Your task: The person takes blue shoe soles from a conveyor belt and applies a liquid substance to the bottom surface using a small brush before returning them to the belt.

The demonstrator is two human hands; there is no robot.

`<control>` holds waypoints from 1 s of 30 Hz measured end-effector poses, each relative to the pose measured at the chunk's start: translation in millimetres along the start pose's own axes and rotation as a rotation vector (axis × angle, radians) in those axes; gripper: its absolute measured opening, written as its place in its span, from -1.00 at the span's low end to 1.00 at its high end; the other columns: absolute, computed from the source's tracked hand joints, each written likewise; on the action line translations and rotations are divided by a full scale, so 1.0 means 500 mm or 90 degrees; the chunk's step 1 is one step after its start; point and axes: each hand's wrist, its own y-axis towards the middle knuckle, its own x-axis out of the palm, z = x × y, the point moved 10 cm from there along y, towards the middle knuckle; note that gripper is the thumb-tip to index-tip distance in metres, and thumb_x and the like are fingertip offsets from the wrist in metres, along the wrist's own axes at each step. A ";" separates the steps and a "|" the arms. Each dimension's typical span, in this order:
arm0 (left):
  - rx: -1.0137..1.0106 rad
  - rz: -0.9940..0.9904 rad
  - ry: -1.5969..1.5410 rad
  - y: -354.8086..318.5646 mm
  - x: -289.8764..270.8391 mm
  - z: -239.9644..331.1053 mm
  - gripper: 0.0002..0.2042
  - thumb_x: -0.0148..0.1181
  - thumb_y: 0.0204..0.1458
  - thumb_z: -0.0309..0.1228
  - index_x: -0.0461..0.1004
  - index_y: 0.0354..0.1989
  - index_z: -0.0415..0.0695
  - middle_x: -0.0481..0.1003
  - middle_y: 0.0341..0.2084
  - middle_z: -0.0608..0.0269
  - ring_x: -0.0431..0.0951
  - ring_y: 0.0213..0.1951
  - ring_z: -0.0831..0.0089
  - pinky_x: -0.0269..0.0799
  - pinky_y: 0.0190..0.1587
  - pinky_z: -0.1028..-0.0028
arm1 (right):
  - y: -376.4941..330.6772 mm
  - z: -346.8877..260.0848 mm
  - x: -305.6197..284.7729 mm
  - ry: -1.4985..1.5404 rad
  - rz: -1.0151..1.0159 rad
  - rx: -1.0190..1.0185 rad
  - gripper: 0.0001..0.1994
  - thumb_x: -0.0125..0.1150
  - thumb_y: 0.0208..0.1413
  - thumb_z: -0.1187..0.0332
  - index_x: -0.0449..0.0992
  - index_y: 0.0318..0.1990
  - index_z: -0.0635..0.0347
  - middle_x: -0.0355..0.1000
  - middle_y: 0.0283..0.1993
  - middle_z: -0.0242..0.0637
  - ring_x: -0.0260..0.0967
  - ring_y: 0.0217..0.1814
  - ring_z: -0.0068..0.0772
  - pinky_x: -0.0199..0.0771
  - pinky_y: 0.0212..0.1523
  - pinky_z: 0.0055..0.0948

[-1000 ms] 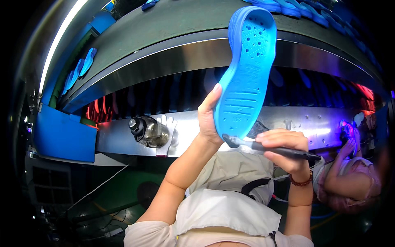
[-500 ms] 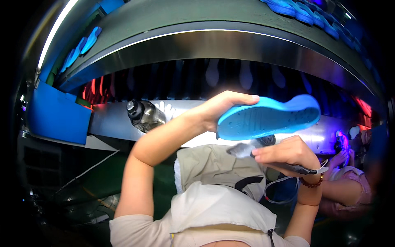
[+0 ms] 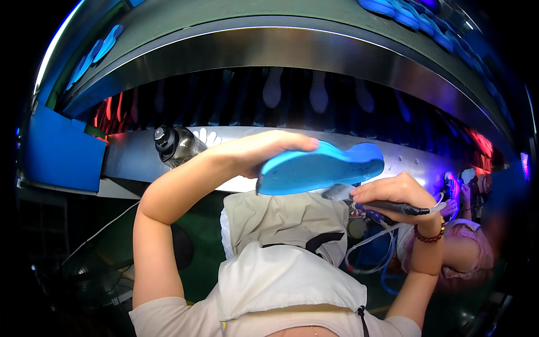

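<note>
Widest of all, a green belt (image 3: 224, 11) curves across well beyond both hands, with a steel rail (image 3: 269, 45) along its near side. Closer, just past the hands, runs a metal bench (image 3: 126, 160), brightly lit in places. A co-worker (image 3: 466, 247) in pink clothing sits to the right of the right hand, partly in shadow, and a blue panel (image 3: 56, 151) stands well out to the left of the left hand. A row of blue soles (image 3: 410, 19) lies on the belt, far beyond and to the right of the right hand. The blue shoe sole (image 3: 320, 171) is held in the air between the hands, above the near edge of the bench, tilted, its far end pointing right. The left hand (image 3: 269, 150) is clamped on its left end, fingers along the upper edge. Left of that hand stands a dark-capped bottle (image 3: 182, 146), partly covered by the forearm, with a white glove (image 3: 208, 136) beside it. The right hand (image 3: 396, 194), apart from the left, grips a black-handled tool (image 3: 401, 208) whose pale tip sits by the sole's lower edge; whether they touch, I cannot tell. A bracelet (image 3: 429, 235) of dark red beads circles the right wrist.
</note>
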 end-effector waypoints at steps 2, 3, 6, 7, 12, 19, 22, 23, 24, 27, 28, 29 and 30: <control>0.000 0.029 -0.049 -0.018 -0.012 -0.001 -0.40 0.12 -0.09 -0.02 0.32 0.02 -0.25 0.39 -0.14 -0.05 0.46 -0.18 0.29 0.39 -0.17 0.40 | 0.003 0.004 -0.029 0.024 0.056 -0.021 -0.79 0.24 -0.18 0.56 0.49 -0.29 0.27 0.48 -0.22 -0.14 0.46 -0.16 -0.24 0.46 -0.19 -0.45; -0.001 0.026 -0.059 -0.019 -0.016 -0.006 -0.41 0.12 -0.09 -0.05 0.31 0.03 -0.25 0.39 -0.14 -0.04 0.46 -0.18 0.30 0.38 -0.16 0.41 | 0.005 0.020 -0.053 0.052 0.136 -0.028 -0.79 0.25 -0.17 0.56 0.50 -0.28 0.28 0.48 -0.22 -0.14 0.46 -0.16 -0.24 0.45 -0.18 -0.44; 0.073 0.005 -0.032 -0.009 -0.021 0.001 -0.39 0.12 -0.09 -0.06 0.29 0.05 -0.26 0.39 -0.14 -0.04 0.46 -0.19 0.30 0.39 -0.18 0.41 | -0.004 0.072 -0.022 0.077 0.111 0.035 -0.80 0.26 -0.16 0.53 0.50 -0.30 0.31 0.48 -0.23 -0.12 0.45 -0.16 -0.24 0.43 -0.15 -0.44; 0.065 0.047 -0.030 -0.017 -0.039 -0.007 -0.42 0.10 -0.07 -0.10 0.27 0.05 -0.28 0.41 -0.15 -0.05 0.47 -0.20 0.28 0.41 -0.18 0.38 | -0.012 0.083 -0.019 0.128 0.115 0.101 -0.80 0.26 -0.16 0.51 0.50 -0.30 0.31 0.49 -0.26 -0.13 0.46 -0.20 -0.23 0.44 -0.16 -0.44; 0.204 0.005 -0.323 0.003 -0.058 -0.035 -0.50 0.00 0.00 -0.18 0.27 0.02 -0.34 0.42 -0.17 -0.10 0.49 -0.20 0.18 0.45 -0.15 0.24 | -0.004 0.073 -0.007 0.495 0.301 0.194 -0.74 0.17 -0.04 0.50 0.48 -0.16 0.38 0.47 -0.44 -0.19 0.44 -0.51 -0.54 0.46 -0.49 -0.64; 0.252 -0.050 -0.459 0.042 -0.019 -0.059 -0.49 -0.08 0.04 -0.17 0.16 0.10 -0.26 0.34 -0.08 -0.09 0.46 -0.13 0.08 0.48 -0.20 0.05 | 0.027 0.144 0.028 0.417 0.477 0.162 -0.84 0.09 0.03 0.45 0.55 -0.34 0.36 0.45 -0.56 -0.29 0.32 -0.64 -0.64 0.32 -0.59 -0.69; 0.269 -0.042 -0.501 0.047 -0.019 -0.070 -0.49 -0.10 0.05 -0.17 0.15 0.11 -0.24 0.34 -0.08 -0.11 0.46 -0.14 0.03 0.48 -0.23 0.02 | 0.012 0.144 0.037 0.342 0.526 0.143 -0.84 0.11 0.02 0.43 0.55 -0.35 0.36 0.45 -0.55 -0.29 0.30 -0.63 -0.65 0.29 -0.59 -0.69; 0.272 -0.035 -0.520 0.049 -0.019 -0.074 -0.49 -0.10 0.05 -0.16 0.15 0.11 -0.24 0.34 -0.08 -0.11 0.46 -0.14 0.03 0.49 -0.24 0.03 | 0.008 0.145 0.040 0.322 0.542 0.146 -0.84 0.11 0.02 0.43 0.55 -0.35 0.36 0.46 -0.55 -0.30 0.30 -0.62 -0.65 0.28 -0.59 -0.68; 0.275 -0.028 -0.540 0.049 -0.021 -0.078 -0.49 -0.11 0.05 -0.16 0.16 0.11 -0.24 0.34 -0.08 -0.11 0.47 -0.15 0.03 0.49 -0.24 0.04 | 0.000 0.149 0.039 0.298 0.574 0.151 -0.84 0.11 0.02 0.43 0.55 -0.36 0.36 0.46 -0.55 -0.30 0.30 -0.62 -0.66 0.28 -0.59 -0.69; 0.293 -0.036 -0.526 0.052 -0.021 -0.081 -0.50 -0.13 0.06 -0.15 0.16 0.10 -0.25 0.35 -0.09 -0.11 0.47 -0.14 0.05 0.48 -0.23 0.02 | -0.032 0.166 0.030 0.242 0.695 0.152 -0.87 0.13 0.00 0.46 0.55 -0.37 0.34 0.47 -0.52 -0.29 0.30 -0.59 -0.67 0.28 -0.55 -0.69; 0.297 -0.036 -0.524 0.052 -0.022 -0.084 -0.50 -0.13 0.06 -0.15 0.16 0.10 -0.25 0.36 -0.09 -0.11 0.47 -0.14 0.05 0.47 -0.22 0.01 | -0.032 0.170 0.026 0.210 0.700 0.158 -0.88 0.14 0.00 0.47 0.55 -0.36 0.35 0.47 -0.51 -0.29 0.31 -0.58 -0.67 0.29 -0.54 -0.69; 0.299 -0.031 -0.523 0.053 -0.026 -0.086 -0.49 -0.13 0.06 -0.15 0.16 0.10 -0.26 0.36 -0.10 -0.11 0.47 -0.14 0.05 0.47 -0.22 0.02 | -0.031 0.174 0.018 0.177 0.705 0.164 -0.88 0.14 -0.01 0.48 0.55 -0.36 0.35 0.47 -0.51 -0.29 0.31 -0.57 -0.67 0.30 -0.53 -0.69; 0.301 -0.027 -0.523 0.054 -0.029 -0.087 -0.49 -0.13 0.06 -0.15 0.15 0.10 -0.27 0.36 -0.10 -0.11 0.47 -0.14 0.05 0.47 -0.22 0.02 | -0.029 0.179 0.009 0.143 0.709 0.170 -0.88 0.15 -0.02 0.49 0.55 -0.35 0.35 0.47 -0.51 -0.29 0.32 -0.57 -0.67 0.30 -0.51 -0.69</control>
